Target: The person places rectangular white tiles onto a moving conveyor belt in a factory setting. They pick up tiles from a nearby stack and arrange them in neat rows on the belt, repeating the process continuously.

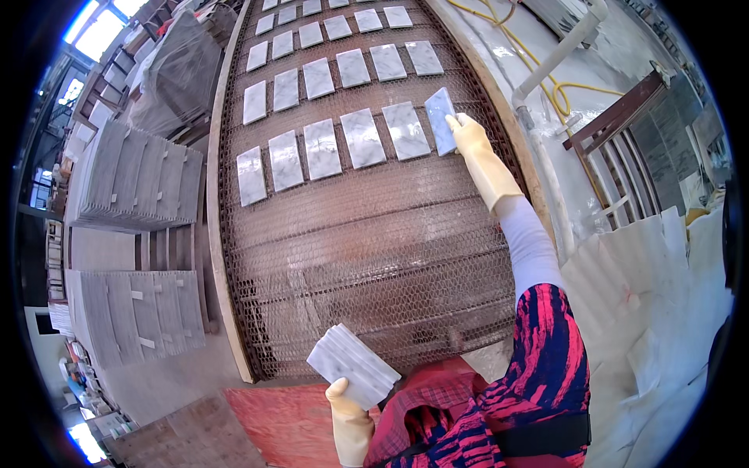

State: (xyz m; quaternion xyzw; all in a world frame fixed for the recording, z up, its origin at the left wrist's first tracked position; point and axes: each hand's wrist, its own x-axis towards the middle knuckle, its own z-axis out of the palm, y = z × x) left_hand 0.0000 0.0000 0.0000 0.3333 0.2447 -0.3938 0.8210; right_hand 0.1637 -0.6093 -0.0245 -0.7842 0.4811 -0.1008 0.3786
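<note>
My right hand (474, 148), in a cream rubber glove, reaches far out over a wire-mesh conveyor belt (367, 249). Its fingers grip the near right edge of a pale, bluish-looking marble tile (439, 117) at the right end of the nearest row. Whether that tile rests fully on the mesh, I cannot tell. Close to my body, my gloved left hand (351, 413) is closed around a stack of several white-grey marble tiles (355, 363), held tilted above the belt's near end. Rows of similar rectangular marble tiles (363, 138) lie spaced apart on the mesh.
Stacks of grey slabs (140, 175) stand on the left beyond the belt's wooden side rail (216, 195). On the right are a grey pipe (558, 58), a yellow hose (558, 101) and a brown metal frame (616, 117). A red sheet (277, 421) lies near the lower edge.
</note>
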